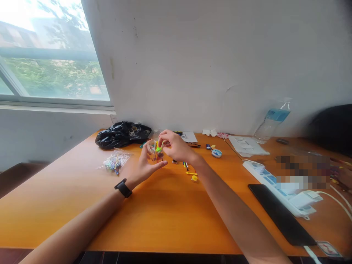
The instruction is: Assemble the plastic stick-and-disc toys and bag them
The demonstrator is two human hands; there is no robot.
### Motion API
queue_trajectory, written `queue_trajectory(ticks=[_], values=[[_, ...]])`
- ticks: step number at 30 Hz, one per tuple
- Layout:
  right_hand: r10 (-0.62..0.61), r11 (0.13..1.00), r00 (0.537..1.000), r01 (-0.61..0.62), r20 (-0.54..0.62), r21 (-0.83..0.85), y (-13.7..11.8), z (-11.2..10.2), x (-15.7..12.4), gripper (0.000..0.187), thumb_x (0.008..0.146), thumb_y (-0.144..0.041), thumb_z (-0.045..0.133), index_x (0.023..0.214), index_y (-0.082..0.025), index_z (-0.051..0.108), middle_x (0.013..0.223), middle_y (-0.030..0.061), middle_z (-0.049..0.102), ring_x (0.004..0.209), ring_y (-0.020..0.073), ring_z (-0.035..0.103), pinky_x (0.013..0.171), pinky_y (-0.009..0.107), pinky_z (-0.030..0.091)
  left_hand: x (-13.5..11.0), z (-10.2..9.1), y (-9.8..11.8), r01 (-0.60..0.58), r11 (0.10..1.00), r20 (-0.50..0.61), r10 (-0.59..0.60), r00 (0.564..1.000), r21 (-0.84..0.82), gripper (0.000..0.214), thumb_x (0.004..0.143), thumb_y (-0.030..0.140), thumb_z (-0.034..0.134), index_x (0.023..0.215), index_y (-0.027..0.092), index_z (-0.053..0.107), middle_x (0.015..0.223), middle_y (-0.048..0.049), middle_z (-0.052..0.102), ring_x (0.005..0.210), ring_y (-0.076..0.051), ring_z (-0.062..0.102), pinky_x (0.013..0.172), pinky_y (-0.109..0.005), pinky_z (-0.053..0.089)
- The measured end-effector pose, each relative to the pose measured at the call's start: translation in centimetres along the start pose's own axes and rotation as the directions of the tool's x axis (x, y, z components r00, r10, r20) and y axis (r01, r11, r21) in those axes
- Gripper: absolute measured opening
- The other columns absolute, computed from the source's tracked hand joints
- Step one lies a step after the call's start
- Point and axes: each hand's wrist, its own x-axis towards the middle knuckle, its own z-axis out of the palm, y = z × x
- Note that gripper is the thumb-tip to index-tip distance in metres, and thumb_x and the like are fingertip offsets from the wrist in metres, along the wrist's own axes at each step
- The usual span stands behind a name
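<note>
Handling seems underway — left hand cupping a clear container, lime-green piece by the right hand's curled fingertips, pinch unclear — steadiness likely needed next.

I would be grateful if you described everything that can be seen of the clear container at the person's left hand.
The clear container is small, see-through and rounded, apparently plastic. Yellow, bright green and reddish pieces show in or through it. The left hand cups it from the left, thumb reaching along its lower side; the right hand is at its upper right. Behind the hands, its base and exact tilt are hard to make out.
</note>
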Motion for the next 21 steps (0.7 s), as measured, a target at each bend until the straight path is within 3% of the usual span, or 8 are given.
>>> queue_trajectory(ticks=[2,5,9,11,15,18,21], values=[[-0.016,1.000,1.000,0.016,-0.019,-0.021,0.1,-0.2,0.1,0.017,0.083,-0.003,0.053,0.081,-0.016,0.063,0.115,0.0054,0.061,0.084,0.0117,0.064,0.078,0.026,0.053,0.1,-0.4,1.5,0.078,0.994,0.083,-0.071,0.994,-0.082,0.076,0.083,0.043,0.084,0.145,0.026,0.044,0.102,-0.0055,0.072,0.089,-0.025,0.072,0.077,-0.038,0.058],[-0.035,0.999,0.999,0.035,-0.005,-0.028,0.3,-0.9,-0.1,0.018,0.085,-0.004,0.054,0.088,-0.017,0.065,0.114,0.0048,0.061,0.080,0.0110,0.063,0.077,0.026,0.052,0.4,-1.2,3.3,0.157,0.981,0.163,-0.137,0.977,-0.115,0.051,0.080,0.045,0.085,0.121,0.022,0.064,0.086,-0.0037,0.073,0.079,-0.025,0.071,0.069,-0.037,0.057],[-0.002,0.993,0.991,0.017,0.136,-0.114,0.9,-2.1,-0.6,0.014,0.086,-0.011,0.064,0.093,-0.021,0.072,0.115,0.0044,0.061,0.081,0.0127,0.062,0.073,0.026,0.052,0.6,-1.6,4.3,0.300,0.944,0.203,-0.270,0.941,-0.138,0.041,0.080,0.048,0.084,0.104,0.018,0.070,0.076,-0.0029,0.073,0.070,-0.022,0.070,0.069,-0.034,0.055],[0.028,0.988,0.979,0.003,0.200,-0.156,1.4,-2.3,-0.7,0.010,0.086,-0.013,0.067,0.085,-0.020,0.073,0.113,0.0049,0.061,0.081,0.0134,0.062,0.069,0.025,0.051,0.6,-1.6,4.3,0.338,0.932,0.198,-0.309,0.930,-0.133,0.041,0.079,0.049,0.084,0.101,0.017,0.070,0.077,-0.0031,0.074,0.070,-0.021,0.069,0.071,-0.033,0.054],[-0.030,0.990,0.990,0.049,0.141,-0.133,1.9,-2.2,-0.7,0.014,0.086,-0.011,0.064,0.079,-0.019,0.073,0.107,0.0049,0.064,0.086,0.0154,0.063,0.072,0.025,0.051,0.7,-1.5,4.1,0.301,0.943,0.163,-0.278,0.947,-0.141,0.039,0.076,0.045,0.087,0.100,0.019,0.072,0.092,-0.0057,0.077,0.085,-0.024,0.071,0.078,-0.033,0.053],[-0.035,0.989,0.979,0.063,0.201,-0.135,2.0,-2.1,-0.6,0.016,0.083,-0.008,0.064,0.076,-0.019,0.073,0.095,0.0027,0.066,0.081,0.0146,0.063,0.068,0.025,0.048,0.7,-1.5,3.8,0.275,0.944,0.194,-0.239,0.951,-0.184,0.037,0.076,0.045,0.087,0.099,0.020,0.072,0.099,-0.0068,0.077,0.095,-0.026,0.072,0.083,-0.034,0.054],[-0.028,0.985,0.989,0.051,0.143,-0.163,2.0,-2.2,-0.7,0.017,0.082,-0.006,0.061,0.077,-0.018,0.072,0.091,0.0020,0.066,0.077,0.0134,0.061,0.067,0.025,0.046,0.7,-1.6,3.4,0.300,0.936,0.216,-0.259,0.941,-0.184,0.047,0.075,0.045,0.088,0.111,0.020,0.071,0.099,-0.0072,0.077,0.094,-0.027,0.072,0.079,-0.034,0.054]])
